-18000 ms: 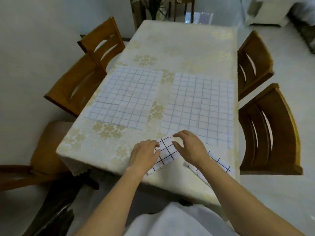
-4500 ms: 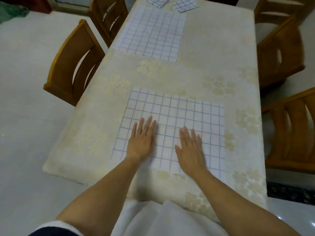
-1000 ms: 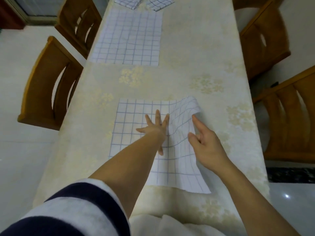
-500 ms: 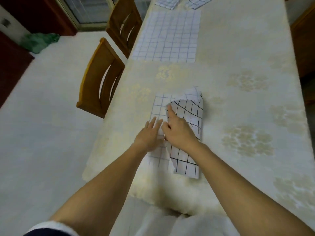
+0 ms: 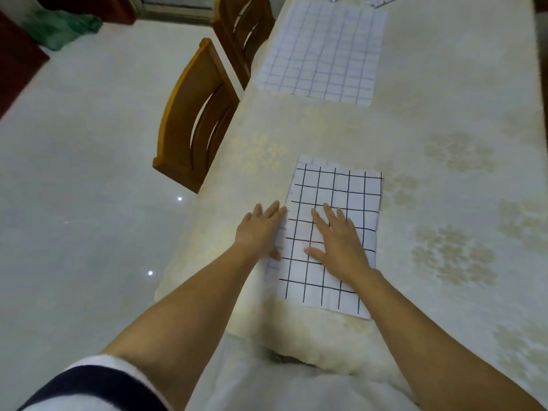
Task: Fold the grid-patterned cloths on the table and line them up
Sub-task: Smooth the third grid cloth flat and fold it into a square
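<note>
A white cloth with a black grid [image 5: 341,188] lies folded in half as a tall rectangle near the table's front edge. My right hand [image 5: 336,238] rests flat on its middle, fingers spread. My left hand [image 5: 261,229] lies flat at its left edge, fingertips touching the cloth. An unfolded grid cloth [image 5: 321,51] is spread flat farther back. Two small folded grid cloths [image 5: 378,0] peek in at the top edge, mostly cut off.
The table [image 5: 444,129] wears a cream cloth with pale gold flowers. Two wooden chairs [image 5: 195,114] stand along its left side. A green bundle [image 5: 62,28] lies on the shiny floor at the far left.
The right half of the near cloth has been laid over the left half and now lies flat. Both hands went from gripping the fold to pressing flat on it.
</note>
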`<control>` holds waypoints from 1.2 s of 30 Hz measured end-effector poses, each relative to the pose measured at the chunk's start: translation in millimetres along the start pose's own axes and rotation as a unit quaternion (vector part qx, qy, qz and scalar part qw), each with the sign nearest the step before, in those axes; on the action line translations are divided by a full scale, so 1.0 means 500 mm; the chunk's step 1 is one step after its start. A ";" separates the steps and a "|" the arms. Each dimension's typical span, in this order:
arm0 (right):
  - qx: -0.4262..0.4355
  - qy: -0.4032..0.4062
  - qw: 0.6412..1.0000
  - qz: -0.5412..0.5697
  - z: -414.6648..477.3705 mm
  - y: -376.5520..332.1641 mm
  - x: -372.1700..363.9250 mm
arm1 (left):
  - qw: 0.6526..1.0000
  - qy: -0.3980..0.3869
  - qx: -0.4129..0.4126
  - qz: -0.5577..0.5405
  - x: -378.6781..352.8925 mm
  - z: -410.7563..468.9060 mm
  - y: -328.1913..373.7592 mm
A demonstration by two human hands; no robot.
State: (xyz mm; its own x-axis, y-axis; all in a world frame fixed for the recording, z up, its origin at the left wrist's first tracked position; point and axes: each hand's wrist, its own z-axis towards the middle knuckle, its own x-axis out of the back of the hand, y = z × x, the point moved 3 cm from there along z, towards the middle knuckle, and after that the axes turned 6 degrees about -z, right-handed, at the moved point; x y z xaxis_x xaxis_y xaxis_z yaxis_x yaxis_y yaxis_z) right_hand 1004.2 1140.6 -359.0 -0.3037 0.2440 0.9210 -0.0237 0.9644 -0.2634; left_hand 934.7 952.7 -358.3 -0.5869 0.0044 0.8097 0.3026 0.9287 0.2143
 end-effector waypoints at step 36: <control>-0.141 0.004 0.990 0.017 -0.058 0.162 -0.003 | 0.968 -0.010 -0.226 0.108 -0.002 -0.037 0.220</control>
State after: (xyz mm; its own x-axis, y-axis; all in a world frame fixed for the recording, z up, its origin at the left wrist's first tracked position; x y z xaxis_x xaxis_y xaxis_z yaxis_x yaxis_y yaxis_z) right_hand 1030.3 1221.1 -373.1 -0.2931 0.2759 0.9154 0.2541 0.9455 -0.2036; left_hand 982.2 1048.1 -325.3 -0.4871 0.1913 0.8521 0.7140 0.6491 0.2625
